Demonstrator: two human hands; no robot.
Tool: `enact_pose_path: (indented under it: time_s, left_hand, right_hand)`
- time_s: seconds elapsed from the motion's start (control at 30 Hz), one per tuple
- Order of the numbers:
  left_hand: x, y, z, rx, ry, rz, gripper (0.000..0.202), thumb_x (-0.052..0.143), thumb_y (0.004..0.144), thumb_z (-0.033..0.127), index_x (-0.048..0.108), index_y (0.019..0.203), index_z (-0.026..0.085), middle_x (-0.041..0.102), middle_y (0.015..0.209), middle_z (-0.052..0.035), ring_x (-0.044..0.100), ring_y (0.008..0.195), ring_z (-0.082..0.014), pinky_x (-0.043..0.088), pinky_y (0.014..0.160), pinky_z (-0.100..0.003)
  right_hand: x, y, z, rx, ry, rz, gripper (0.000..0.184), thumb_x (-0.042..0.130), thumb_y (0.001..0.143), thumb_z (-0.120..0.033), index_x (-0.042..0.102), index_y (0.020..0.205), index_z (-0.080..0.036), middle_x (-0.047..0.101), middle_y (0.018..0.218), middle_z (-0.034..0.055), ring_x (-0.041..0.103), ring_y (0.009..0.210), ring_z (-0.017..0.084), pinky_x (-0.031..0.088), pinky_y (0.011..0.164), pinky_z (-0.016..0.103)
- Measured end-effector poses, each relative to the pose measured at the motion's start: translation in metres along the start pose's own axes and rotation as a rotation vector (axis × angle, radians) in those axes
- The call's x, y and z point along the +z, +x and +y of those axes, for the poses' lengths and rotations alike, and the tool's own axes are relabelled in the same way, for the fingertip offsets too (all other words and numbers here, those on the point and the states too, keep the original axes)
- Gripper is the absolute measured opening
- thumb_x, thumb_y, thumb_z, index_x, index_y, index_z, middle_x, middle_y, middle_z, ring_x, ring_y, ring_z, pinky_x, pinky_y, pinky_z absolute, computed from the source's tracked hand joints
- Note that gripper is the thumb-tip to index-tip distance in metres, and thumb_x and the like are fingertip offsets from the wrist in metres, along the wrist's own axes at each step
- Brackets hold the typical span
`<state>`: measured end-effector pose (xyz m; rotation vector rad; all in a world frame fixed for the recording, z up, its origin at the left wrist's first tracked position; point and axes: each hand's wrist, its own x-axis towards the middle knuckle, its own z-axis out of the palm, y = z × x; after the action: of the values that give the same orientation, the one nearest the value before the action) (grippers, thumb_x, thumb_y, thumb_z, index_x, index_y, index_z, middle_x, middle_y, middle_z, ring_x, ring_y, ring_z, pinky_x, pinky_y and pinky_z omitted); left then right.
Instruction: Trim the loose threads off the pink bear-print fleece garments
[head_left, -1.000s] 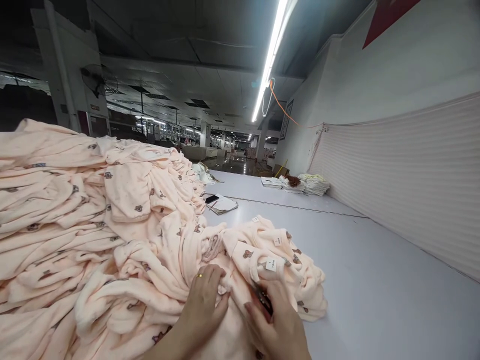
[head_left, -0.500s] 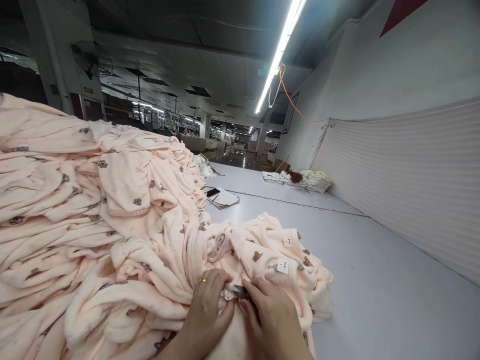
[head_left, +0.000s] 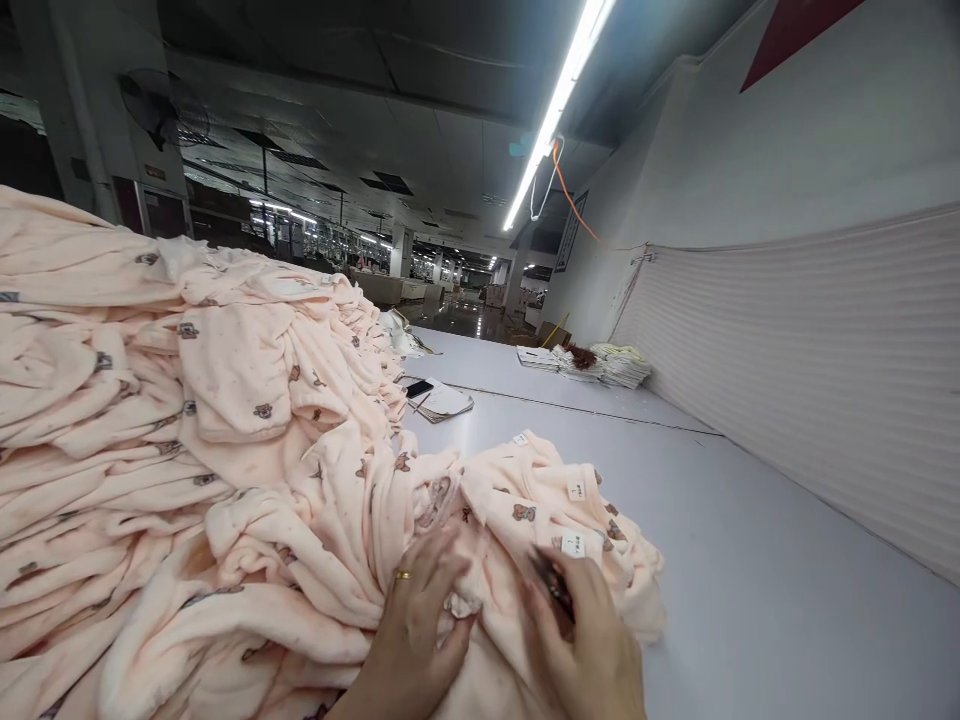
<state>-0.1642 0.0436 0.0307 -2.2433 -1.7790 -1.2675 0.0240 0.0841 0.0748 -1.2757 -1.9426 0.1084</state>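
A big heap of peach fleece garments (head_left: 247, 420) with small bear prints covers the left of the white table (head_left: 757, 590). A smaller bundle of the same garments (head_left: 540, 500) lies in front of me, with white tags (head_left: 572, 545) on it. My left hand (head_left: 420, 625), with a ring on one finger, presses and pinches a fold of this fleece. My right hand (head_left: 596, 650) rests on the bundle just to the right, closed around a small dark pair of snips (head_left: 553, 585), blurred by motion.
A phone (head_left: 419, 388) lies on some papers (head_left: 448, 402) further up the table. Stacks of folded cloth (head_left: 607, 365) sit at the far right edge. A ribbed white sheet (head_left: 825, 370) lines the wall on the right. A factory hall stretches behind.
My right hand has pulled back to the right with the snips, away from the fold they touched half a second ago. My left hand has shifted its grip on the fleece.
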Motion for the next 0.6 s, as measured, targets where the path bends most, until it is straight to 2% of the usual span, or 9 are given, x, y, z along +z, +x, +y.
enact_pose_path:
  time_s: [0.1, 0.2, 0.27, 0.33, 0.37, 0.43, 0.5, 0.57, 0.6]
  left_hand:
    - [-0.008, -0.003, -0.001, 0.045, -0.048, -0.117, 0.034, 0.047, 0.072, 0.006, 0.051, 0.100, 0.024, 0.060, 0.119, -0.0077, 0.045, 0.125, -0.0270, 0.039, 0.099, -0.049]
    - [-0.016, -0.010, -0.008, 0.123, -0.096, -0.119, 0.034, 0.047, 0.061, 0.005, 0.049, 0.089, 0.025, 0.066, 0.099, -0.0025, 0.058, 0.109, -0.0238, 0.038, 0.101, -0.048]
    - [-0.023, -0.013, -0.013, 0.196, -0.118, -0.124, 0.032, 0.049, 0.060, 0.007, 0.049, 0.086, 0.025, 0.066, 0.088, 0.0011, 0.062, 0.099, -0.0214, 0.036, 0.104, -0.046]
    - [-0.030, -0.008, -0.012, 0.200, -0.116, -0.173, 0.023, 0.053, 0.067, 0.012, 0.050, 0.085, 0.025, 0.066, 0.082, 0.0016, 0.064, 0.089, -0.0201, 0.039, 0.103, -0.044]
    - [-0.033, -0.002, -0.009, 0.175, -0.105, -0.194, 0.018, 0.055, 0.072, 0.017, 0.051, 0.087, 0.025, 0.066, 0.082, 0.0006, 0.065, 0.085, -0.0201, 0.044, 0.098, -0.043]
    - [-0.037, 0.016, 0.001, 0.130, -0.072, -0.149, 0.015, 0.054, 0.080, 0.024, 0.054, 0.095, 0.025, 0.066, 0.088, -0.0034, 0.064, 0.086, -0.0218, 0.050, 0.090, -0.040]
    - [-0.034, 0.037, 0.016, 0.203, -0.059, -0.062, 0.025, 0.052, 0.084, 0.025, 0.053, 0.109, 0.025, 0.064, 0.108, -0.0079, 0.060, 0.103, -0.0247, 0.050, 0.090, -0.040]
    - [-0.023, 0.055, 0.032, 0.340, -0.086, -0.056, 0.043, 0.054, 0.084, 0.025, 0.044, 0.126, 0.026, 0.055, 0.128, -0.0100, 0.050, 0.120, -0.0261, 0.045, 0.098, -0.041]
    - [-0.016, 0.061, 0.039, 0.398, -0.114, -0.100, 0.051, 0.057, 0.083, 0.028, 0.039, 0.131, 0.024, 0.054, 0.130, -0.0111, 0.048, 0.122, -0.0263, 0.044, 0.100, -0.041]
  right_hand:
    - [-0.003, 0.001, 0.011, 0.172, 0.036, 0.084, 0.034, 0.050, 0.085, -0.046, 0.058, 0.111, -0.026, 0.065, 0.110, 0.0053, 0.064, 0.093, 0.023, 0.050, 0.068, 0.030]
    - [-0.010, 0.001, 0.016, 0.251, 0.191, 0.049, 0.028, 0.051, 0.084, -0.048, 0.062, 0.100, -0.027, 0.068, 0.102, 0.0027, 0.063, 0.090, 0.023, 0.048, 0.063, 0.027]
    - [-0.017, 0.002, 0.020, 0.293, 0.280, 0.072, 0.030, 0.052, 0.084, -0.050, 0.063, 0.097, -0.026, 0.067, 0.100, 0.0042, 0.061, 0.089, 0.023, 0.046, 0.056, 0.025]
    - [-0.023, 0.007, 0.025, 0.369, 0.268, 0.215, 0.036, 0.052, 0.083, -0.052, 0.062, 0.104, -0.025, 0.063, 0.109, 0.0071, 0.059, 0.095, 0.025, 0.044, 0.055, 0.025]
    - [-0.026, 0.009, 0.028, 0.410, 0.257, 0.298, 0.039, 0.053, 0.082, -0.053, 0.062, 0.108, -0.024, 0.060, 0.115, 0.0084, 0.057, 0.099, 0.026, 0.045, 0.059, 0.026]
    - [-0.026, 0.011, 0.031, 0.483, 0.334, 0.379, 0.044, 0.056, 0.080, -0.053, 0.062, 0.110, -0.022, 0.059, 0.118, 0.0096, 0.055, 0.105, 0.028, 0.047, 0.072, 0.029]
    - [-0.020, 0.005, 0.030, 0.500, 0.569, 0.289, 0.040, 0.058, 0.079, -0.053, 0.066, 0.100, -0.020, 0.065, 0.104, 0.0087, 0.058, 0.099, 0.026, 0.048, 0.077, 0.031]
    - [-0.011, -0.009, 0.027, 0.437, 0.775, 0.122, 0.035, 0.059, 0.080, -0.053, 0.067, 0.084, -0.019, 0.066, 0.081, 0.0044, 0.060, 0.080, 0.021, 0.048, 0.067, 0.026]
    - [-0.008, -0.017, 0.026, 0.408, 0.819, 0.074, 0.037, 0.059, 0.080, -0.054, 0.066, 0.077, -0.018, 0.062, 0.070, 0.0018, 0.057, 0.067, 0.017, 0.046, 0.058, 0.023]
